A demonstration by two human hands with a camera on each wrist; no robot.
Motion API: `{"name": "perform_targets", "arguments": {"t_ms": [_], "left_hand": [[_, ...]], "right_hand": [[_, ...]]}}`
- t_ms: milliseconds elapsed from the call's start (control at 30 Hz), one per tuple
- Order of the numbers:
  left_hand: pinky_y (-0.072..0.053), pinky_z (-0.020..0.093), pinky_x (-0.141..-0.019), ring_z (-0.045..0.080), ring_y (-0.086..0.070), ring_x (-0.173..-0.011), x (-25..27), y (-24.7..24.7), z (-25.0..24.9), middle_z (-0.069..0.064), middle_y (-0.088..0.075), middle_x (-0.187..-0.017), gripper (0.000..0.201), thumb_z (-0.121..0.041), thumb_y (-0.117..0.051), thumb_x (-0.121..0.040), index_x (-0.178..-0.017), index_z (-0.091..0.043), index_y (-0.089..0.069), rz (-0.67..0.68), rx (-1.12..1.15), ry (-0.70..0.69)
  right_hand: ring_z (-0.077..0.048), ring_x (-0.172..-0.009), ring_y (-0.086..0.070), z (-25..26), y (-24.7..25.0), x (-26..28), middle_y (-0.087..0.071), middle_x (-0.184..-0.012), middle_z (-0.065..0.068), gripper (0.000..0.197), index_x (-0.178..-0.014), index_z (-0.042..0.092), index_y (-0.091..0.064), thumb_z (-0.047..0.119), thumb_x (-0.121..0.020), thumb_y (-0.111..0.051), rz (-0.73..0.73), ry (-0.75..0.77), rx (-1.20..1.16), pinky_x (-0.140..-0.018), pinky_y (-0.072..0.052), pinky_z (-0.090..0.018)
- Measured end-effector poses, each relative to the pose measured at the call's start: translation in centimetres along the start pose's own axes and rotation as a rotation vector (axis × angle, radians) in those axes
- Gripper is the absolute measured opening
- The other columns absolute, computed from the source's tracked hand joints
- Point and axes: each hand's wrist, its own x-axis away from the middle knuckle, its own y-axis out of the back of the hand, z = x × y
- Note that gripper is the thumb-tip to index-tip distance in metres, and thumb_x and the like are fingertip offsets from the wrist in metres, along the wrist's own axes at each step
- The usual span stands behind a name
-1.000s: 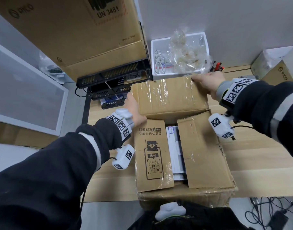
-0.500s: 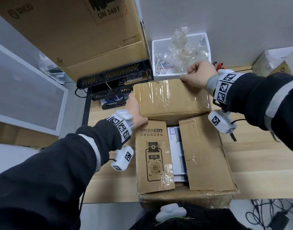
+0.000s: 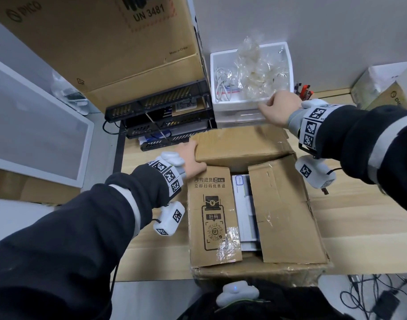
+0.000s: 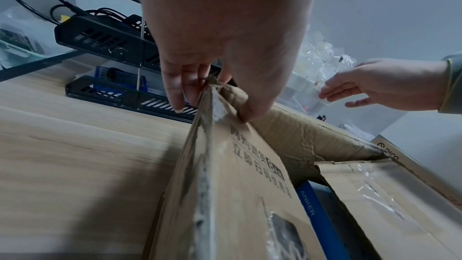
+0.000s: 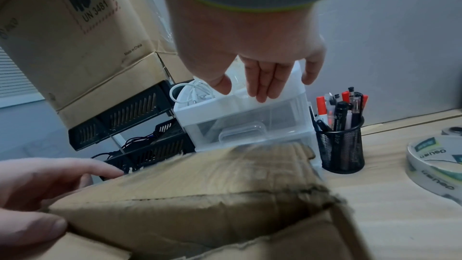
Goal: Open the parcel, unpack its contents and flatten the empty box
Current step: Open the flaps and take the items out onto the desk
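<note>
The brown cardboard parcel [image 3: 283, 211] stands on the wooden table with its taped flaps loose. The far flap [image 3: 244, 146] is folded back, and a gap between the two side flaps shows a white box [image 3: 244, 204] and a blue Anker box [image 4: 310, 205] inside. My left hand [image 3: 191, 158] [image 4: 212, 86] pinches the parcel's far left corner, thumb on the printed flap [image 3: 211, 215], fingers down the outside. My right hand [image 3: 276, 107] [image 5: 262, 78] hovers beyond the parcel at the front rim of the white drawer unit, fingers straight, holding nothing.
The white drawer unit [image 3: 223, 107] behind the parcel holds cables and crumpled clear plastic [image 3: 255, 70]. Black letter trays [image 3: 161, 107] and a large carton [image 3: 94, 42] stand at the back left. A mesh pen cup [image 5: 340, 145] and a tape roll [image 5: 437, 163] sit to the right.
My right hand let go of the far flap's back edge and moved up and away to the white drawer unit. The left hand kept its hold on the corner.
</note>
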Motion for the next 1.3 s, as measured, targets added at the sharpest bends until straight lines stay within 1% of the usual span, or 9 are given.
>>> {"name": "perform_targets", "arguments": {"t_ms": [100, 167, 600, 667, 767, 867, 1067, 1167, 1300], "left_hand": [[-0.048, 0.032, -0.071, 0.025, -0.062, -0.084, -0.3, -0.2, 0.0, 0.001, -0.064, -0.087, 0.019, -0.035, -0.060, -0.084, -0.097, -0.021, -0.060, 0.069, -0.057, -0.036], [-0.047, 0.032, -0.069, 0.025, -0.062, -0.079, -0.4, -0.4, 0.0, -0.001, -0.062, -0.076, 0.016, -0.037, -0.055, -0.086, -0.084, -0.022, -0.058, 0.108, -0.095, -0.027], [-0.053, 0.034, -0.078, 0.022, -0.064, -0.083, 0.1, -0.7, -0.1, -0.001, -0.068, -0.085, 0.023, -0.043, -0.051, -0.085, -0.093, -0.024, -0.063, 0.127, -0.140, -0.024], [-0.056, 0.037, -0.078, 0.021, -0.065, -0.080, 0.2, -0.7, 0.0, -0.003, -0.068, -0.081, 0.029, -0.049, -0.047, -0.078, -0.089, -0.027, -0.062, 0.128, -0.138, -0.019], [-0.056, 0.038, -0.078, 0.021, -0.065, -0.078, 0.3, -0.7, 0.1, -0.003, -0.069, -0.080, 0.034, -0.052, -0.042, -0.078, -0.090, -0.027, -0.062, 0.127, -0.143, -0.019], [-0.054, 0.036, -0.080, 0.023, -0.065, -0.081, 0.5, -0.8, 0.0, 0.000, -0.069, -0.085, 0.032, -0.049, -0.043, -0.091, -0.093, -0.024, -0.062, 0.097, -0.150, -0.025], [-0.051, 0.036, -0.085, 0.026, -0.065, -0.091, 0.2, -1.4, 0.1, 0.004, -0.072, -0.100, 0.037, -0.051, -0.044, -0.096, -0.103, -0.021, -0.063, 0.079, -0.112, 0.001], [-0.047, 0.035, -0.088, 0.029, -0.064, -0.102, 0.2, -1.3, -0.3, 0.009, -0.069, -0.111, 0.043, -0.046, -0.046, -0.099, -0.121, -0.013, -0.064, 0.087, -0.135, 0.030], [-0.040, 0.034, -0.074, 0.024, -0.048, -0.090, 2.1, -0.4, -1.9, 0.005, -0.044, -0.103, 0.028, -0.046, -0.054, -0.087, -0.105, -0.024, -0.053, -0.030, -0.333, 0.018]], "right_hand": [[-0.025, -0.048, -0.042, -0.5, -0.4, 0.3, -0.042, -0.049, -0.005, 0.039, -0.055, 0.013, -0.044, 0.032, -0.088, -0.050, 0.006, -0.001, 0.012, -0.049, -0.035, -0.026], [-0.026, -0.052, -0.046, -0.6, -0.5, 0.5, -0.045, -0.053, -0.007, 0.032, -0.060, 0.010, -0.049, 0.029, -0.086, -0.052, 0.013, -0.011, 0.015, -0.050, -0.036, -0.026], [-0.026, -0.060, -0.053, -1.0, -1.8, 2.5, -0.052, -0.066, -0.009, 0.030, -0.067, 0.007, -0.049, 0.025, -0.092, -0.047, 0.013, -0.094, 0.023, -0.054, -0.037, -0.028], [-0.033, -0.077, -0.062, -1.3, -2.0, 3.0, -0.059, -0.075, -0.011, 0.027, -0.080, 0.004, -0.060, 0.026, -0.089, -0.047, 0.010, -0.064, 0.050, -0.064, -0.048, -0.031], [-0.035, -0.107, -0.057, -1.8, -2.0, 4.0, -0.060, -0.116, -0.013, 0.036, -0.106, 0.011, -0.068, 0.030, -0.082, -0.049, -0.036, 0.038, 0.096, -0.091, -0.051, -0.043], [-0.031, -0.110, -0.054, -2.4, -2.4, 5.2, -0.061, -0.115, -0.008, 0.026, -0.102, 0.018, -0.068, 0.030, -0.082, -0.056, -0.111, 0.225, 0.104, -0.093, -0.048, -0.043], [-0.020, -0.077, -0.065, -2.8, -3.7, 8.5, -0.068, -0.079, 0.005, 0.008, -0.087, 0.022, -0.067, 0.024, -0.080, -0.061, 0.253, 0.441, 0.083, -0.072, -0.057, -0.035], [-0.015, -0.077, -0.064, -2.9, -4.3, 10.1, -0.069, -0.083, 0.010, 0.013, -0.091, 0.024, -0.070, 0.029, -0.082, -0.062, 0.390, 0.492, 0.181, -0.067, -0.051, -0.025], [-0.012, -0.092, -0.063, -2.4, -5.3, 12.1, -0.068, -0.103, 0.011, 0.031, -0.114, 0.029, -0.068, 0.040, -0.087, -0.057, 0.586, 0.552, 0.317, -0.074, -0.047, -0.023]]}}
